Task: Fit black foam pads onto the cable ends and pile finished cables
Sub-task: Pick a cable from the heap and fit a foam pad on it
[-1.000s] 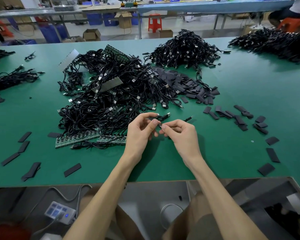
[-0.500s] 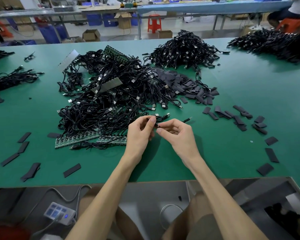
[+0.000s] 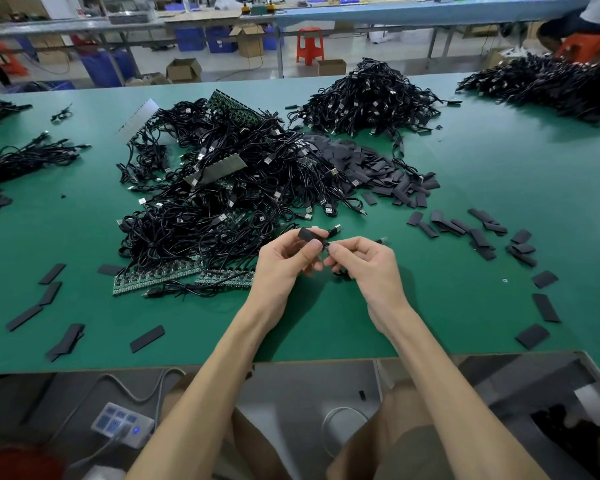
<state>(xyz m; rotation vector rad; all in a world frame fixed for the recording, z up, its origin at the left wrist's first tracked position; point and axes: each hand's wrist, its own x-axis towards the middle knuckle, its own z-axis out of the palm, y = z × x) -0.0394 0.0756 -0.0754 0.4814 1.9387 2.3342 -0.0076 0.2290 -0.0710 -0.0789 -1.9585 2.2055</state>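
Observation:
My left hand [image 3: 284, 261] pinches a black foam pad [image 3: 309, 234] between thumb and fingers, just above the green table [image 3: 465, 306]. My right hand [image 3: 364, 263] touches it fingertip to fingertip and grips a thin black cable [image 3: 381, 240], whose plug ends stick out beyond the fingers. Right behind my hands lies a big tangle of black cables [image 3: 222, 202] with green circuit strips. A heap of foam pads [image 3: 378, 171] lies to its right. A second cable pile [image 3: 371, 98] sits farther back.
Loose foam pads [image 3: 482, 230] are scattered at the right and others [image 3: 49, 292] at the left. More cable piles lie at the far right [image 3: 551, 84] and left edge [image 3: 25, 157]. A power strip [image 3: 122, 424] rests below the table's near edge.
The foam pad now shows clearly above my left thumb, where earlier only cable ends were seen. Both hands stay together in the same spot.

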